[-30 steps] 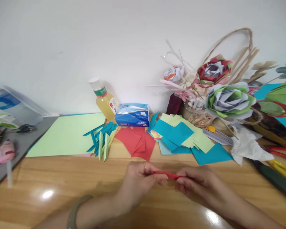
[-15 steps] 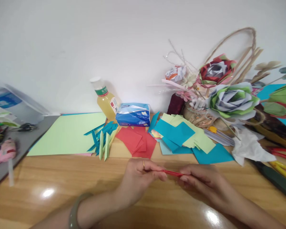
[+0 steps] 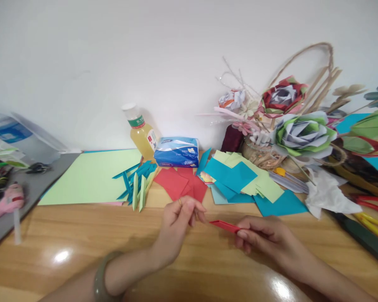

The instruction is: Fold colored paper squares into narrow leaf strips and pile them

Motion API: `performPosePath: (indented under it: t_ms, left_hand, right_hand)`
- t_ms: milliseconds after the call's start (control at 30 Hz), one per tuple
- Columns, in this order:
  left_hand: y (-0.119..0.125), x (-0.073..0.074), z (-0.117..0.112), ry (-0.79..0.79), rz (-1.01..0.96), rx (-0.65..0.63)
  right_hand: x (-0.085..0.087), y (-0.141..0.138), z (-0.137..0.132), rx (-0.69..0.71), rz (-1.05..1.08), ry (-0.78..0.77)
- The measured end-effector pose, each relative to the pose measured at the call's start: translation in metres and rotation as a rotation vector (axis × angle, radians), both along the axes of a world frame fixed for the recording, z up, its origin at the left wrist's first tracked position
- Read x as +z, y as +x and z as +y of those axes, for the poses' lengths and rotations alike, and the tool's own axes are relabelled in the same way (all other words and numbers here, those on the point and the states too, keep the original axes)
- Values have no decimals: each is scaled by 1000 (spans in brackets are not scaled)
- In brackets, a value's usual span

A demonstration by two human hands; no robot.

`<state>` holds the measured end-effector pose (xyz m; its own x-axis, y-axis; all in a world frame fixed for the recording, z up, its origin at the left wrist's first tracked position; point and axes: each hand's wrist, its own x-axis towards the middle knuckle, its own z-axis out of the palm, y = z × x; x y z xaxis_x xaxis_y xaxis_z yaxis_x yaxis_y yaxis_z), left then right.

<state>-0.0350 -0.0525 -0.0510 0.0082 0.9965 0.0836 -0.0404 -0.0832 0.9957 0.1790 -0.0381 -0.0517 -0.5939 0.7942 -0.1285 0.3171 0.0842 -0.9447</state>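
A narrow folded strip of red paper (image 3: 225,226) slants above the wooden table. My right hand (image 3: 264,237) pinches its right end between thumb and fingers. The strip's left end is free and points toward my left hand (image 3: 182,222), which is beside it with loosely bent fingers and nothing visible in them. Behind the hands lie flat red paper pieces (image 3: 173,182). Folded blue strips (image 3: 143,172) and green folded strips (image 3: 142,193) form a small pile to their left.
Green sheets (image 3: 91,176) lie at left, near a pink glue gun (image 3: 12,197). A juice bottle (image 3: 141,136) and tissue pack (image 3: 176,152) stand by the wall. Blue and green paper squares (image 3: 231,174), paper flowers (image 3: 304,134) and red-handled scissors (image 3: 373,203) are at right.
My left hand has let go of the red strip's left end, moved slightly left and up, and curled its fingers. My right hand still holds the strip, now tilted with its left end higher.
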Motion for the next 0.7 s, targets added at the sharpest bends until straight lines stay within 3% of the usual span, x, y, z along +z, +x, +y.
performPosePath:
  t_ms: [200, 333, 433, 533, 633, 700]
  left_hand:
    - [3, 5, -4, 121, 284, -228]
    - [6, 5, -5, 223, 591, -422]
    - [9, 9, -6, 236, 953, -527]
    - [13, 14, -8, 261, 1235, -607]
    - [16, 15, -11, 288, 1305, -650]
    - [17, 12, -13, 331, 1321, -640]
  right_hand:
    - [-3, -4, -2, 24, -37, 5]
    - [-5, -6, -6, 54, -169, 227]
    - [-4, -8, -9, 87, -226, 418]
    - [-2, -12, -12, 150, -272, 498]
    - [4, -14, -14, 183, -301, 506]
    - [10, -11, -14, 130, -276, 540]
